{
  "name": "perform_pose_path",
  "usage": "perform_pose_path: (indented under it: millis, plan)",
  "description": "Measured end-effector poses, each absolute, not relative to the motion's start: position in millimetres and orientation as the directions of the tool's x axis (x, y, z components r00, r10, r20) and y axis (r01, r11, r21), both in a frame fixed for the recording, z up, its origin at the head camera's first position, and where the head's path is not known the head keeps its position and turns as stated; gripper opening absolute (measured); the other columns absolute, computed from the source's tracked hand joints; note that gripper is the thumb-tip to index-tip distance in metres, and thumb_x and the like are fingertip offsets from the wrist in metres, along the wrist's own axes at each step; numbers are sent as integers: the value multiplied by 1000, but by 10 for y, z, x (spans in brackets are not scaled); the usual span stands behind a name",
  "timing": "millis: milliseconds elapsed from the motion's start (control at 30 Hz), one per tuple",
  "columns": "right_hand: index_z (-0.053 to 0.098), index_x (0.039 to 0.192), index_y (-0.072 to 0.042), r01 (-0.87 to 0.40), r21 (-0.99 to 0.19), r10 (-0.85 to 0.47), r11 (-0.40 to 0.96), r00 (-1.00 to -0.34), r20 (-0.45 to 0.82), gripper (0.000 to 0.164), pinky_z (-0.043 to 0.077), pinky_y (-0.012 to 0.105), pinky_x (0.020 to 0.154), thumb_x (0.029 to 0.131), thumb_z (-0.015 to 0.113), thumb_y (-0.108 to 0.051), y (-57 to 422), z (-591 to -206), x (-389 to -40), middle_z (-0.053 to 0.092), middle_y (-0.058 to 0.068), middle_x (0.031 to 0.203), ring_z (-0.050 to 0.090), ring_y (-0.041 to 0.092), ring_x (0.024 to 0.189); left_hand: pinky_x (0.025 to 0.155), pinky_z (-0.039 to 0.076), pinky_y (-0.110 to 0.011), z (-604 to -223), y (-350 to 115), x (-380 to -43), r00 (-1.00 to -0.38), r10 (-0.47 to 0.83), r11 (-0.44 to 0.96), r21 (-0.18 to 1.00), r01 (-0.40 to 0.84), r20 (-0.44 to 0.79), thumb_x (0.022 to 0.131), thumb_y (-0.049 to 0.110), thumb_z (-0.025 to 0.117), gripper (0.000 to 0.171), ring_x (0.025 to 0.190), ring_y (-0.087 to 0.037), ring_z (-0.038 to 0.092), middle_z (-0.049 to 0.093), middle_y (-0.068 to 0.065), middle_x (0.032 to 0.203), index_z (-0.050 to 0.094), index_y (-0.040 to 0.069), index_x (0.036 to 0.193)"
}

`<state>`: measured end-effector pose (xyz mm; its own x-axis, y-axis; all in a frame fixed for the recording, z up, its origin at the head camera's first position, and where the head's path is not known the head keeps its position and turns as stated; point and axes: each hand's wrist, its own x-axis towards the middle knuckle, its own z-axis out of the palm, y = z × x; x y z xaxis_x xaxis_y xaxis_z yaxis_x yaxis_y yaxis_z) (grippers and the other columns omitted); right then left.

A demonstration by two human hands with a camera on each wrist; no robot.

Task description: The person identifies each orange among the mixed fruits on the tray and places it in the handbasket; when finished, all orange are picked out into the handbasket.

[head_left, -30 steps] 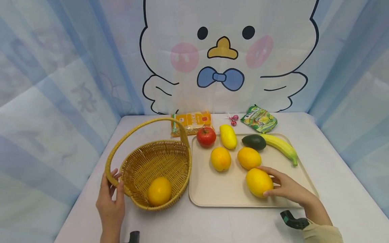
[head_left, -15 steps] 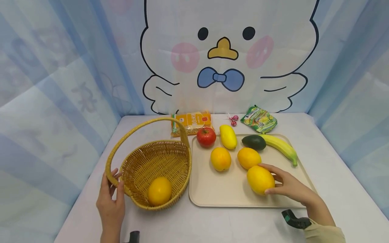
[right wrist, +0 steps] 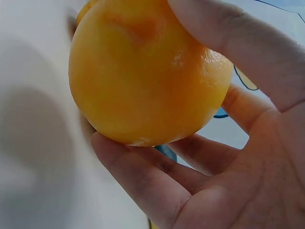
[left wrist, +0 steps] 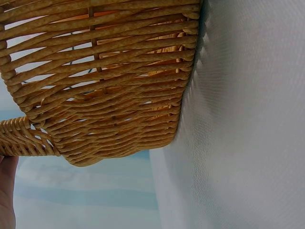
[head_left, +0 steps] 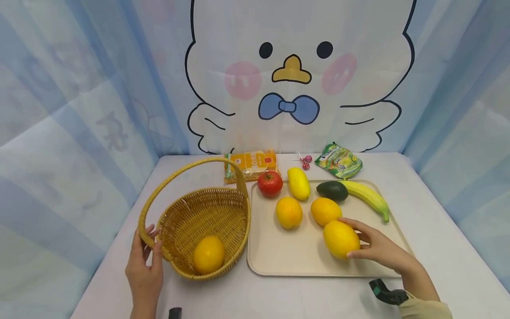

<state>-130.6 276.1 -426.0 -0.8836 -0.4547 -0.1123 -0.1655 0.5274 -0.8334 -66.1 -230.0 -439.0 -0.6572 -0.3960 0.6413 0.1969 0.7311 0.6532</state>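
Tray (head_left: 287, 257); left of it, a wicker basket (head_left: 203, 212), its handle (head_left: 180, 175) gripped by the left hand (head_left: 145, 268). Over the tray's near half, the right hand (head_left: 376, 246) grips a yellow fruit (head_left: 340, 239) (its dimpled end shows only in the right wrist view).

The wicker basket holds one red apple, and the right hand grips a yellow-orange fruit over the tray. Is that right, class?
Not quite: in the head view, the wicker basket holds one yellow-orange fruit; the red apple is at the far left corner of the tray. The rest of the statement stands.
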Motion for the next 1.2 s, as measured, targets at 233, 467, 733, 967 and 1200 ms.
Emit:
perform_pose_path:
  millis: [233, 467, 733, 967, 1200]
  plan:
    - [33, 145, -9, -162, -834, -447, 528, -888, -111, 73, 52, 56, 91, 83, 71, -20, 2753, -4257, -1311, 30, 28, 148, 43, 51, 122, 92, 34, 5, -4389, -2294, -654, -666, -401, 734, 655, 178, 629, 91, 3, 59, 59, 113, 23, 41, 60, -16, 126, 37, 12, 144]
    - [33, 145, -10, -158, -835, -442, 527, -890, -110, 73, 52, 56, 91, 83, 71, -21, 2745, -4249, -1321, 30, 27, 148, 43, 51, 122, 92, 34, 5, -4390, -2292, -652, -671, -405, 733, 659, 167, 621, 92, 8, 58, 57, 113, 23, 41, 60, -15, 126, 37, 13, 144]
    - [33, 145, -10, -150, -839, -445, 523, -888, -119, 73, 51, 56, 92, 83, 71, -21, 2717, -4240, -1332, 29, 27, 149, 42, 51, 123, 92, 34, 5, -4395, -2300, -656, -671, -398, 733, 657, 178, 625, 92, 6, 59, 58, 113, 22, 42, 60, -15, 125, 37, 13, 145]
    - [34, 144, -11, -160, -841, -444, 516, -890, -102, 73, 51, 54, 93, 82, 72, -21, 2635, -4223, -1354, 31, 25, 149, 41, 51, 124, 92, 35, 4, -4416, -2315, -673, -658, -386, 735, 647, 205, 647, 91, 6, 58, 58, 114, 20, 43, 60, -17, 124, 37, 12, 145]
    - [35, 145, -16, -175, -850, -463, 496, -882, -89, 74, 53, 49, 93, 81, 73, -23, 2540, -4207, -1399, 31, 22, 149, 43, 48, 124, 92, 34, 5, -4404, -2316, -661, -666, -391, 735, 651, 189, 635, 91, 6, 59, 59, 114, 21, 42, 60, -15, 126, 36, 13, 145]
